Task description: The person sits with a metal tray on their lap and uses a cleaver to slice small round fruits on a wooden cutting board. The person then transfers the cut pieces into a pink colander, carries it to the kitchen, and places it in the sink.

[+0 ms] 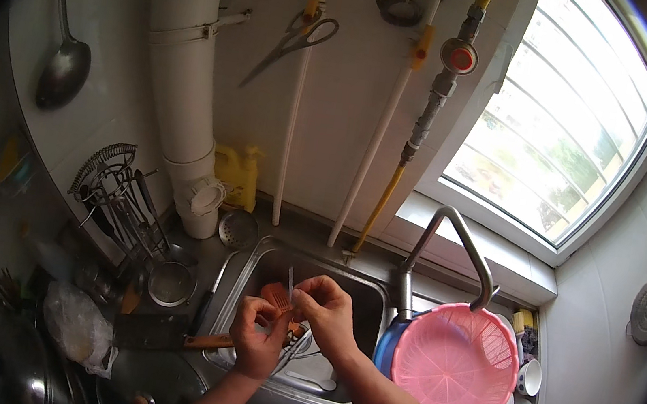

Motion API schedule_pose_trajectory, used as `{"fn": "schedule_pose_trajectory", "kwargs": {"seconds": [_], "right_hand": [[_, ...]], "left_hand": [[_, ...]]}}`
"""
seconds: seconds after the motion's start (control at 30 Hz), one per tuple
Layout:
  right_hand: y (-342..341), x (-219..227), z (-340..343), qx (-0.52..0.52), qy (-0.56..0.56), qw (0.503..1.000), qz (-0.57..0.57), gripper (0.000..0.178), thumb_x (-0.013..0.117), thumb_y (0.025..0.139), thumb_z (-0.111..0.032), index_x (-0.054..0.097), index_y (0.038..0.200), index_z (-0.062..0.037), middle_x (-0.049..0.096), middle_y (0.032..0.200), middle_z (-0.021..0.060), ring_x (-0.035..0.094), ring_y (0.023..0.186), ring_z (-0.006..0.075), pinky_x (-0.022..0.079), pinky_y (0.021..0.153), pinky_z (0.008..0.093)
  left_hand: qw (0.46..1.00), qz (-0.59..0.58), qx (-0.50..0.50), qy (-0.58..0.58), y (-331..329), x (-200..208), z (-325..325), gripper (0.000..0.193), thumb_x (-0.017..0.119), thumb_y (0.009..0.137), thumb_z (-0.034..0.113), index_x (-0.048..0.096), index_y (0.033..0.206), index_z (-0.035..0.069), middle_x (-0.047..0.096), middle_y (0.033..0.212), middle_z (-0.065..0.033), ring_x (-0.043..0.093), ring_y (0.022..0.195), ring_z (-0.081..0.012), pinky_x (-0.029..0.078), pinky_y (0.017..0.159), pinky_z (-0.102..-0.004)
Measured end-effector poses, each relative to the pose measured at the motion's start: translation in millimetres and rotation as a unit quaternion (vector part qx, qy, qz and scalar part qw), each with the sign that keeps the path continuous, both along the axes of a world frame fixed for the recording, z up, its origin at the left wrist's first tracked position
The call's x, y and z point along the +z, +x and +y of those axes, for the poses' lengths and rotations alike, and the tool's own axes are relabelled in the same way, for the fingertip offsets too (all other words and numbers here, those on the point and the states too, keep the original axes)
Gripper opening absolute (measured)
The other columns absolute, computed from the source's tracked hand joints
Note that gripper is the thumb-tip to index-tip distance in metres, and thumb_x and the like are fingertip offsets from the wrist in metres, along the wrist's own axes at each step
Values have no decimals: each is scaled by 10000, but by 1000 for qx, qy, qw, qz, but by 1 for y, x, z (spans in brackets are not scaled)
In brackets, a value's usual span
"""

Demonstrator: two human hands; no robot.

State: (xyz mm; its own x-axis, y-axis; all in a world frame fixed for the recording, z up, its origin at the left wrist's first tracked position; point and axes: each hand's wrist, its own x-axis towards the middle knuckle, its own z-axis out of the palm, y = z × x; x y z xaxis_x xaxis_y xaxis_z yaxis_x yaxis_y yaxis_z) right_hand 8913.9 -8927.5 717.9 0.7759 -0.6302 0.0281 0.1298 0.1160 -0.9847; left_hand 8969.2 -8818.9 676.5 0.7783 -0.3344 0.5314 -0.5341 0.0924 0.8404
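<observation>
Both my hands meet over the metal sink (243, 271), fingertips close together. My left hand (256, 339) is closed, its fingers pinching a small orange slotted piece (274, 293), perhaps plastic; its exact kind is unclear. My right hand (331, 317) pinches a thin, pale, upright strip (290, 278) close beside the orange piece. Whether the strip touches that piece, I cannot tell. Under my hands, slim metal utensils (294, 351) lie in the sink, partly hidden by my wrists. A cleaver (151, 332) lies left of the sink, its wooden handle reaching over the rim.
A curved faucet (459, 224) rises behind the sink's right side. Right of the sink sits a pink basket (449, 366) with bowls (529, 378) beyond it. A skimmer (238, 230), a strainer (170, 283), a utensil rack (126, 213) and a plastic bag (81, 324) crowd the left.
</observation>
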Motion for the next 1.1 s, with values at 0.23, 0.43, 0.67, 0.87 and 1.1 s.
{"fn": "schedule_pose_trajectory", "kwargs": {"seconds": [0.23,0.43,0.67,0.87,1.1], "right_hand": [[-12,-13,3,23,100,994,23,118,632,856,-109,543,847,-33,558,646,12,485,503,62,359,419,201],[-22,-23,2,57,166,984,31,123,628,853,-77,542,905,-6,602,727,64,610,560,137,507,515,253],[-32,-34,3,52,-30,998,4,162,652,816,-38,575,958,-20,600,790,27,606,688,106,490,597,231],[-39,-19,-1,0,-322,946,29,154,663,758,-6,621,905,-20,607,852,77,633,740,174,514,625,262],[-48,-16,-2,-39,-360,932,32,144,691,751,-41,600,861,-26,603,821,92,630,682,203,515,560,278]], "left_hand": [[999,-49,18,8,3,-7,6,157,658,794,16,506,823,43,504,794,-40,487,640,-121,413,565,-237],[999,-38,32,14,5,-9,10,134,672,756,22,543,775,50,547,762,-56,532,668,-199,418,546,-290],[999,-12,-23,30,5,1,12,133,679,748,11,549,738,33,542,745,-56,524,605,-161,427,533,-267],[989,29,-111,92,5,21,18,112,657,783,18,556,737,11,517,732,-34,507,622,-99,425,571,-230],[974,38,-194,110,14,32,21,111,668,777,22,563,744,12,520,739,-20,510,629,-82,420,567,-220]]}}
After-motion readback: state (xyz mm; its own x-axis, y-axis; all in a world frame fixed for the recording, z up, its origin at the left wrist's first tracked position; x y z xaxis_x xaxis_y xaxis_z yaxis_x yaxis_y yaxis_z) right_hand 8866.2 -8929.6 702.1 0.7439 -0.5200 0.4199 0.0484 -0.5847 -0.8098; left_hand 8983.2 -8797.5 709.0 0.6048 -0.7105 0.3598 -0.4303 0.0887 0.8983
